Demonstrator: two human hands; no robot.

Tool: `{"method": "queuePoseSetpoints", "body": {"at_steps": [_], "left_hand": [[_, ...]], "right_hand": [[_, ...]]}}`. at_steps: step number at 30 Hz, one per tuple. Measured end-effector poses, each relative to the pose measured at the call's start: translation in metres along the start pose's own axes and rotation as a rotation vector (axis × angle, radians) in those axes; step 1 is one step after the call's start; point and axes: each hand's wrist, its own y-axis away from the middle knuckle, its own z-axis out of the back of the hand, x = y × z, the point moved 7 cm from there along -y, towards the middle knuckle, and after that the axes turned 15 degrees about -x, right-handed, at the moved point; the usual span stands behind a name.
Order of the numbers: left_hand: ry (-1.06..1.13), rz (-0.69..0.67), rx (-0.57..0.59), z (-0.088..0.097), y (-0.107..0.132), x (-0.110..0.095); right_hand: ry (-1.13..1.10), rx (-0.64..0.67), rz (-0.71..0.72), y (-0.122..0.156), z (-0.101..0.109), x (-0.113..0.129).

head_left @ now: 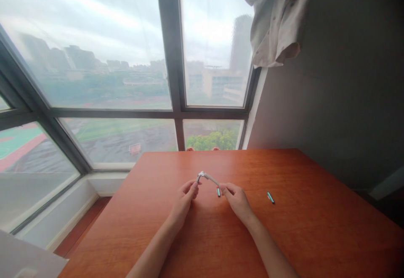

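A thin bent item (211,178) is held up between my two hands, just over the table. It has a shiny silver bend at its top and a pale, straight length sloping down to the right; its exact kind I cannot make out. The fingers of my left hand (187,196) pinch its dark silver left end. My right hand (236,198) pinches the lower end of the pale length. A small dark piece with a light stripe (218,192) shows beside my right fingertips, low over or on the table.
The brown wooden table (202,244) stretches around both hands. Right of my right hand lies a short dark and teal stick-like piece (270,197). Large framed windows (113,59) stand behind, with a pale curtain (277,21) hanging at the upper right beside a grey wall (341,84).
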Motion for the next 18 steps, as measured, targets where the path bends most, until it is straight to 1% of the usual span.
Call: {"method": "queuePoseSetpoints", "body": {"at_steps": [4,7,12,18], "left_hand": [[0.017,0.018,0.007,-0.001,-0.001,0.001],[0.032,0.032,0.018,-0.002,0.0,0.002],[-0.007,0.032,0.012,-0.002,0.002,0.0],[-0.018,0.017,-0.005,-0.002,0.003,-0.002]], "right_hand": [[-0.006,-0.026,-0.016,-0.001,0.002,0.0],[-0.037,-0.017,-0.013,-0.001,0.003,0.004],[0.007,0.001,0.06,0.002,0.002,0.014],[0.06,-0.064,0.119,0.001,0.006,0.016]]}}
